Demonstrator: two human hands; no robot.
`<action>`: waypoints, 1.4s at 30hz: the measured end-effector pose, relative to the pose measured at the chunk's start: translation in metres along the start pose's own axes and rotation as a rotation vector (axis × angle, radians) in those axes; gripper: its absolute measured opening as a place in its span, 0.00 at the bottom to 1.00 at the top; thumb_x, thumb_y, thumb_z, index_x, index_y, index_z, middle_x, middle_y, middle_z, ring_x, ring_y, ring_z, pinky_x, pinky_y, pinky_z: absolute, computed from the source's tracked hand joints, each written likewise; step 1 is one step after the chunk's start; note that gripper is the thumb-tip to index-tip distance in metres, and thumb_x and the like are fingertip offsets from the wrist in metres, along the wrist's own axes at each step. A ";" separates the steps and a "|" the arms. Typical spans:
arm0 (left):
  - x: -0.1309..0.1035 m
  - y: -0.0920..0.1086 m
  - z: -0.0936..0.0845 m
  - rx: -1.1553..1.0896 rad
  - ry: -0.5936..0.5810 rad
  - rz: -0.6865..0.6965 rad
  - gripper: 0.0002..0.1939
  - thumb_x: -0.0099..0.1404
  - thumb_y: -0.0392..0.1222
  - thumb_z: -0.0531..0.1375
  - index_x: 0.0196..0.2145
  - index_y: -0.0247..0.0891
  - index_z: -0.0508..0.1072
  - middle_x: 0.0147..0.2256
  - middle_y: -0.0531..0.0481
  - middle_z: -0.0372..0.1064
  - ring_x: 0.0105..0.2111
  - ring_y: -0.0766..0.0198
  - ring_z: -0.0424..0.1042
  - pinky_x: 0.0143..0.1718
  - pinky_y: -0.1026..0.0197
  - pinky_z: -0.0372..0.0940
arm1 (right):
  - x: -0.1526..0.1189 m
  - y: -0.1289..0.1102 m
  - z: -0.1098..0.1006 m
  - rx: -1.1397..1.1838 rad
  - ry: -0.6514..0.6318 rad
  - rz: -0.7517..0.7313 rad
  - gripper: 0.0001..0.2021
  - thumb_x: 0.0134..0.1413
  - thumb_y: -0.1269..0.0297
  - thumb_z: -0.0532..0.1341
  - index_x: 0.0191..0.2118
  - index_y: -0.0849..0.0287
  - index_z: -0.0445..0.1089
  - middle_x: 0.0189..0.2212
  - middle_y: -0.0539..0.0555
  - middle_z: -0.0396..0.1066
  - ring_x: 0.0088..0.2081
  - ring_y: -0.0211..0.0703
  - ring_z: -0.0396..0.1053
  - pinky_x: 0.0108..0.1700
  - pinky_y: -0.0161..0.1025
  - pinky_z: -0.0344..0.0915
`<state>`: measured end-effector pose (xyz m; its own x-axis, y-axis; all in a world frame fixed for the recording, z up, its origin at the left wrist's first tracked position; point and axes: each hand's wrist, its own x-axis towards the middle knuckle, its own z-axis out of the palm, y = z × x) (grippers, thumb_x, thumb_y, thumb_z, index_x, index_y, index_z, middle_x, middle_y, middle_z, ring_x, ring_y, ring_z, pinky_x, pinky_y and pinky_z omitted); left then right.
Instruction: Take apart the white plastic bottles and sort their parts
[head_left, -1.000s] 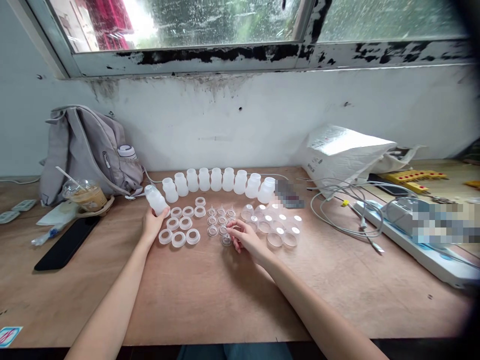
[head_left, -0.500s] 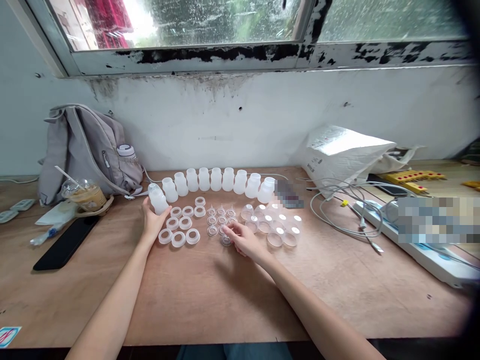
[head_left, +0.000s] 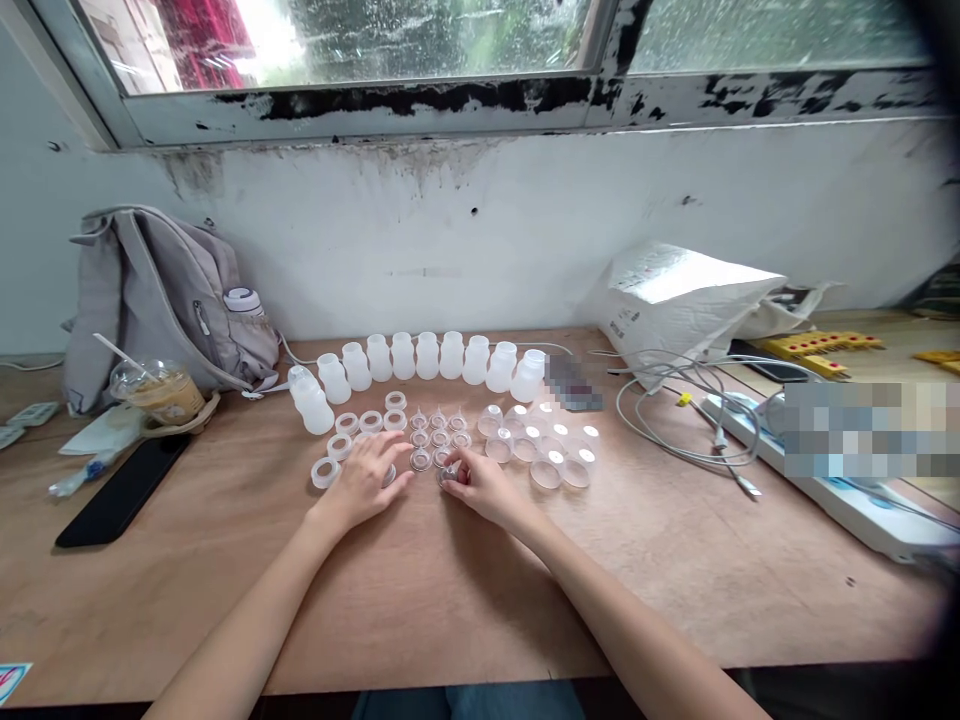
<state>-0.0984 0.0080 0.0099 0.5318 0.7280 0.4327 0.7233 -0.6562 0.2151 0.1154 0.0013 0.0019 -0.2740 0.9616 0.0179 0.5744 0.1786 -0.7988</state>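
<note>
My right hand pinches a clear bottle nipple at the front of a cluster of clear bottle nipples. My left hand is over the white bottle collar rings, its fingers apart and holding nothing; it hides some of the rings. An arc of frosted baby bottles stands behind these parts. At the arc's left end, one bottle leans slightly and has a clear top. Right of the nipples lie several clear round caps with white dots on top.
To the left are a black phone, an iced drink cup and a grey backpack. A white bag, coiled cables and a power strip occupy the right side. A blurred patch is beside the bottles.
My left hand has let go of the leftmost bottle and moved right and nearer, over the rings. My right hand stays at the front nipple. The view has shifted slightly.
</note>
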 end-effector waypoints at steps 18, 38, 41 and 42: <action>-0.002 -0.007 0.004 0.190 -0.023 -0.151 0.08 0.61 0.41 0.51 0.34 0.39 0.68 0.32 0.47 0.67 0.36 0.58 0.65 0.37 0.57 0.61 | 0.000 0.003 0.002 -0.006 0.029 -0.035 0.09 0.41 0.72 0.60 0.33 0.58 0.66 0.19 0.46 0.63 0.22 0.36 0.61 0.26 0.32 0.54; 0.000 0.042 0.014 -0.602 0.224 -0.341 0.14 0.59 0.45 0.56 0.43 0.41 0.65 0.42 0.48 0.65 0.43 0.61 0.67 0.44 0.57 0.66 | -0.006 -0.013 0.004 0.098 0.220 -0.172 0.08 0.44 0.72 0.55 0.34 0.56 0.59 0.20 0.45 0.56 0.23 0.36 0.57 0.27 0.33 0.55; -0.001 0.048 0.018 -0.612 0.205 -0.278 0.14 0.60 0.44 0.56 0.44 0.41 0.65 0.42 0.47 0.65 0.44 0.60 0.66 0.43 0.57 0.65 | -0.005 -0.011 0.010 0.048 0.208 -0.241 0.10 0.42 0.74 0.54 0.34 0.56 0.61 0.22 0.47 0.57 0.24 0.36 0.57 0.28 0.33 0.55; -0.001 0.049 0.019 -0.608 0.197 -0.255 0.13 0.60 0.44 0.55 0.44 0.41 0.65 0.42 0.47 0.65 0.44 0.60 0.66 0.44 0.57 0.65 | -0.006 -0.011 0.011 0.054 0.198 -0.254 0.10 0.42 0.74 0.55 0.35 0.56 0.62 0.22 0.47 0.57 0.24 0.36 0.57 0.27 0.33 0.55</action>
<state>-0.0554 -0.0213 0.0036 0.2459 0.8624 0.4425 0.4091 -0.5062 0.7592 0.1021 -0.0085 0.0042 -0.2446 0.9106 0.3331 0.4635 0.4116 -0.7847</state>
